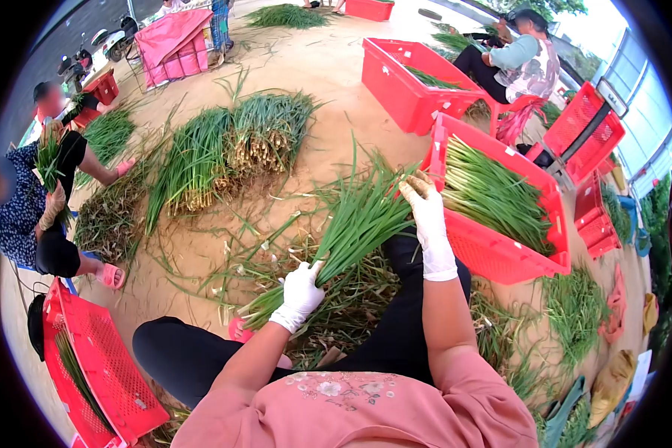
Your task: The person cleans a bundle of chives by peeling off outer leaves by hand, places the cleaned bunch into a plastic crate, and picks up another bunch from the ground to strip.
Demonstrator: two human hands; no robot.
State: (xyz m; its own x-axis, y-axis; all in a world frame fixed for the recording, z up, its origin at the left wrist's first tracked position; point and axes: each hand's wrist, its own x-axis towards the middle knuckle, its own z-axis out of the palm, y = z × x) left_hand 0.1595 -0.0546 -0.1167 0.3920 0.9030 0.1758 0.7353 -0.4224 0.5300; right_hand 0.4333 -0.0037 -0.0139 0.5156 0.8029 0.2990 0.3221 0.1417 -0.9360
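Note:
My left hand (300,297), in a white glove, is closed around the lower stalks of a bunch of long green leafy stems (358,224). The pale root ends stick out below it to the left. My right hand (425,205), gloved too, has its fingers bent at the leafy upper end of the bunch, beside the near red crate; whether its fingers grip any leaves is hard to tell. That red crate (493,265) holds many stems laid side by side (493,194). Trimmings (343,313) lie on the ground beneath the bunch.
Large bundles (231,145) stand on the ground ahead. A person (41,194) sits at the left holding stems; another person (519,63) sits at the back right. Another red crate (418,97) stands ahead, and a perforated red crate (101,366) is at the lower left.

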